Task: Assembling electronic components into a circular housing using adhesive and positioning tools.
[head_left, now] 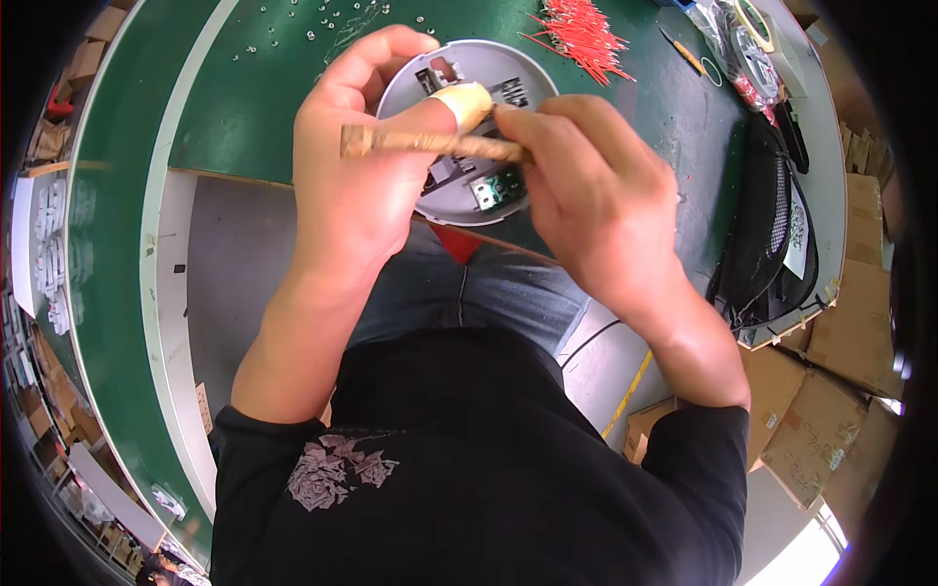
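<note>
My left hand (362,186) grips a round grey plastic housing (508,61) by its left side, over the near edge of the bench. A pale yellow wrap covers the thumb, which presses inside the housing. A small green circuit board (496,189) and dark metal contacts (514,92) sit inside it. My right hand (601,186) is closed around a slim tool with a tan, tape-wrapped handle (410,143), which points left across my left hand. Its working end is hidden by my fingers, so its kind does not show. My right fingertips meet the left thumb over the housing.
A heap of red wires (586,39) lies on the green bench (234,137) beyond the housing. Small metal parts (313,37) are scattered at the far left. A thin tool with an orange handle (684,54) and a black mesh bag (757,225) lie right. Cardboard boxes (811,430) stand beside the bench.
</note>
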Motion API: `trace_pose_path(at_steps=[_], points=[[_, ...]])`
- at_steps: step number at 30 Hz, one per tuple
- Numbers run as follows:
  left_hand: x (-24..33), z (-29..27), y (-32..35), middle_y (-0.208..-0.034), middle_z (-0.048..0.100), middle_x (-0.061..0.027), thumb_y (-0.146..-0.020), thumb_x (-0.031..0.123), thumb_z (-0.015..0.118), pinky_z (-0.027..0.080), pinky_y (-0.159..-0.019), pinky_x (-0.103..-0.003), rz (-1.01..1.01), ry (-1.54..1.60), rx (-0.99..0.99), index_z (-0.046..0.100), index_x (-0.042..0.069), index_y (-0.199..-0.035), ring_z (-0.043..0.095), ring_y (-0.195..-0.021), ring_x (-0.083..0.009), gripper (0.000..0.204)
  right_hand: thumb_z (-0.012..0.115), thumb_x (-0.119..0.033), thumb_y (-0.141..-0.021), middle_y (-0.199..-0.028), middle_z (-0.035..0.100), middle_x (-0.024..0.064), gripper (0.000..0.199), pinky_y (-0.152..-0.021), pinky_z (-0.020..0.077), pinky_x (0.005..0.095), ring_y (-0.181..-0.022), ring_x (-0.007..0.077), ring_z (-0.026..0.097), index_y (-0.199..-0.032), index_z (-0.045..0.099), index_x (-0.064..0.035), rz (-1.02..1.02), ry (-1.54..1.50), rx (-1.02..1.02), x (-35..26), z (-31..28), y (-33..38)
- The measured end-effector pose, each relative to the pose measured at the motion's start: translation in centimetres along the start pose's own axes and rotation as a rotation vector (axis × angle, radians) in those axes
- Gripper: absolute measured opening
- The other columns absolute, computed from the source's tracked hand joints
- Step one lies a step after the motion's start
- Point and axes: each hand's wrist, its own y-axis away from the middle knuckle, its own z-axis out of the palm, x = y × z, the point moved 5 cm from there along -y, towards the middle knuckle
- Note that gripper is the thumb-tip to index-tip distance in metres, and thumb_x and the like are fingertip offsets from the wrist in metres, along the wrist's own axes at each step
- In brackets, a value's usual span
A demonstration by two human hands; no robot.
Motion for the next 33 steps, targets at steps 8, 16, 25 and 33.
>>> trace_pose_path(at_steps=[8,16,25,33], points=[[0.2,-2.8,-1.8,-0.110,0.064,-0.0076,-0.087,-0.007,0.066,0.054,-0.077,-0.024,0.013,0.214,0.120,0.056,-0.001,-0.125,0.065,-0.094,-0.0125,0.039,0.072,-0.006,-0.084,-0.086,0.065,0.0073,0.013,-0.058,0.0514,0.0303,-0.070,0.0214,0.065,-0.097,0.069,-0.0035,0.038,-0.076,-0.011,1.1,0.2,-3.0],[3.4,0.0,-0.6,-0.121,0.061,-0.0140,-0.091,0.000,0.059,0.049,-0.098,-0.038,0.857,-0.633,-0.049,0.063,0.006,-0.122,0.061,-0.111,-0.0195,0.032,0.048,-0.025,-0.096,-0.061,0.039,-0.0017,0.032,-0.049,0.0289,0.0292,-0.053,0.0126,0.032,-0.066,0.047,-0.0132,0.432,-1.158,0.554,9.4,-6.8,-7.9],[-1.6,3.4,1.5,-0.105,0.066,0.0006,-0.080,0.014,0.070,0.039,-0.106,-0.046,0.854,-1.011,-0.335,0.069,0.011,-0.093,0.059,-0.110,-0.0196,0.014,0.048,-0.031,-0.094,-0.056,0.030,-0.0043,0.038,-0.045,0.0237,0.0295,-0.049,0.0117,0.026,-0.060,0.034,-0.0185,0.540,-1.494,0.559,9.6,2.9,-11.1],[0.6,0.2,-0.8,-0.100,0.068,-0.0040,-0.073,0.004,0.078,0.045,-0.096,-0.039,0.717,-0.801,-0.202,0.068,0.009,-0.091,0.065,-0.094,-0.0224,0.021,0.045,-0.043,-0.104,-0.058,0.033,-0.0043,0.034,-0.040,0.0270,0.0282,-0.046,0.0104,0.026,-0.083,0.044,-0.0177,0.635,-1.547,0.610,9.5,5.6,-11.0]])
